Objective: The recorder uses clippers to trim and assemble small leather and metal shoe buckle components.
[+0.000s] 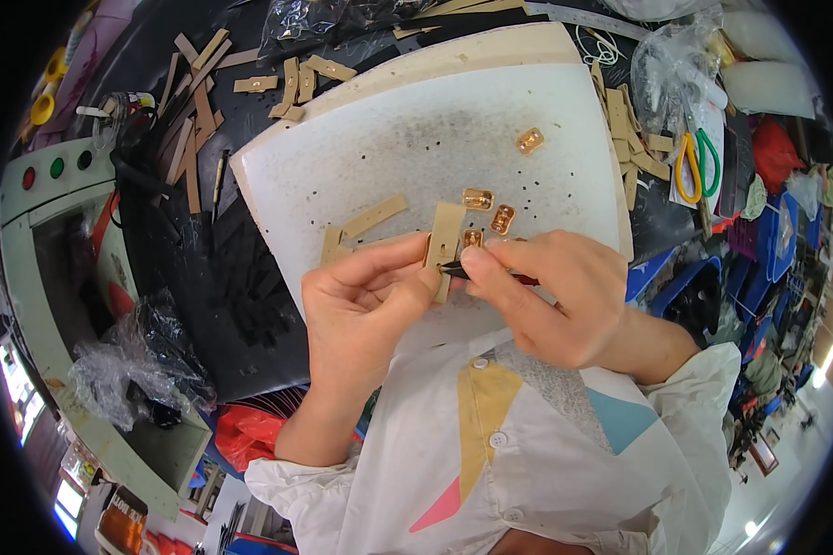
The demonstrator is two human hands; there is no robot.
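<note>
Nearest you is your own shirt front (528, 435), white with yellow, blue and pink patches and a row of buttons. Just above it your two hands meet over the near edge of a white cutting board (361, 157), its surface speckled with small dark punch holes.

Your left hand (366, 301) comes up from below with the forearm bare; its thumb and forefinger are pinched together on a tan leather strip (445, 236), which stands nearly upright between your hands. Your right hand (551, 291) reaches in from the right, sleeve pushed back at the wrist — its fingers are closed on a slim dark tool (458, 269) whose tip touches the strip near its lower end.

Just beyond your fingers, on the board, lie three small gold metal clasps (478, 198) close together, a fourth clasp (528, 141) farther up, and a few loose tan strips (375, 215) to the left.

Past the board the black worktable (241, 268) holds more scattered tan strips (194, 102) at upper left, clear plastic bags, and green-and-yellow scissors (694, 165) at upper right. A pale green machine (37, 240) with red and green buttons stands to your far left.
</note>
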